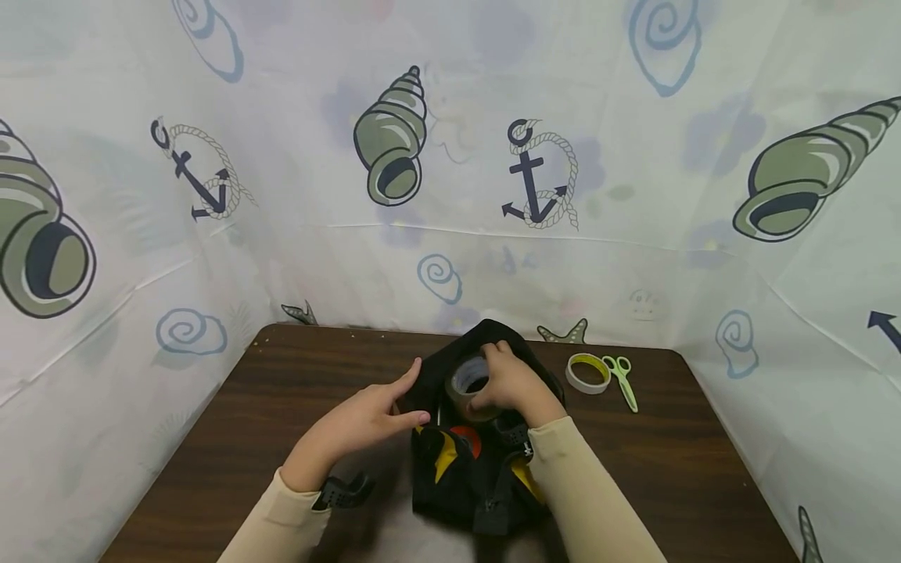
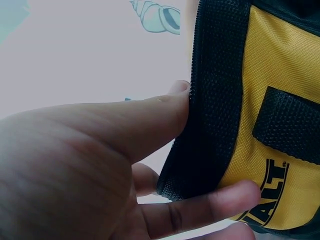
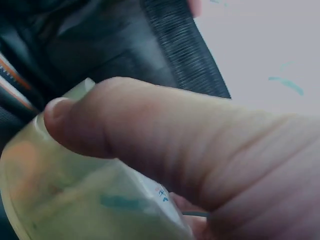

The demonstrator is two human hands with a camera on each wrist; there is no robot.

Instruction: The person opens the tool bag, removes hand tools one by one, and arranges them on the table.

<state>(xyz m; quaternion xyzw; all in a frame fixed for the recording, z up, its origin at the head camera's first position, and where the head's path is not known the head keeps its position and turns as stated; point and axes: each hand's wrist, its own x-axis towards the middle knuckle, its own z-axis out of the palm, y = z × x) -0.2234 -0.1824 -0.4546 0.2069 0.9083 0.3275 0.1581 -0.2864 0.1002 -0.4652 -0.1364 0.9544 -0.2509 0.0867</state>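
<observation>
A black and yellow tool bag (image 1: 450, 493) stands on the table with its top open. My left hand (image 1: 355, 426) is at its left side. In the left wrist view, the thumb meets the bag's zipped edge (image 2: 215, 90) and the other fingers lie against the yellow outer side, holding the edge between them. With my right hand (image 1: 517, 383) I grip a roll of clear packing tape (image 1: 461, 403) at the bag's mouth. The right wrist view has the thumb pressed on the translucent tape roll (image 3: 65, 195), with the bag's dark lining behind. Part of a red round thing (image 1: 468, 440) shows inside the bag.
To the right of the bag, a roll of white tape with a yellow core (image 1: 588, 386) lies flat on the brown table (image 1: 676, 469). Light-green scissors (image 1: 626, 391) lie beside it. A patterned cloth (image 1: 464, 156) hangs behind and at both sides.
</observation>
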